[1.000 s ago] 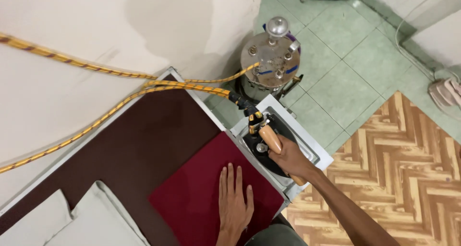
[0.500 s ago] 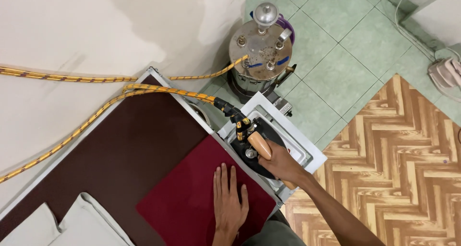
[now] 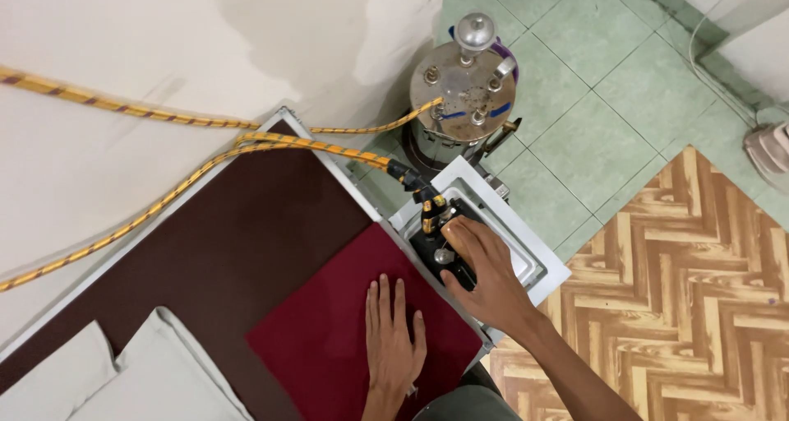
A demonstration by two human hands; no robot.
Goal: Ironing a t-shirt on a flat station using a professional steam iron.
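Two hands are at work here. Our right hand (image 3: 485, 277) is wrapped over the handle of the black iron (image 3: 440, 244), gripping it tight. The iron sits in its white tray (image 3: 534, 256), right under that hand. Our left hand (image 3: 393, 339) lies flat and open on the red cloth (image 3: 329, 330), fingers spread a little, holding nothing.

The red cloth is just to the left of the iron, on the dark brown board (image 3: 222, 240). Past the iron, away from us, stands one round metal tank (image 3: 464, 92) on the green floor (image 3: 592, 133). Yellow hoses (image 3: 205, 174) run from the wall side over the board corner to the front of the iron, so they sit in the way there. We count two yellow lines and one thin one going to the tank. Two pale cushions (image 3: 123, 380) lie far left of the flat hand. One wood-pattern mat (image 3: 682, 306) is to the right of our arm.

Half a second ago we could see the tan handle poking out past our fingers. Now our hand covers it. The flat hand has stayed on the cloth.
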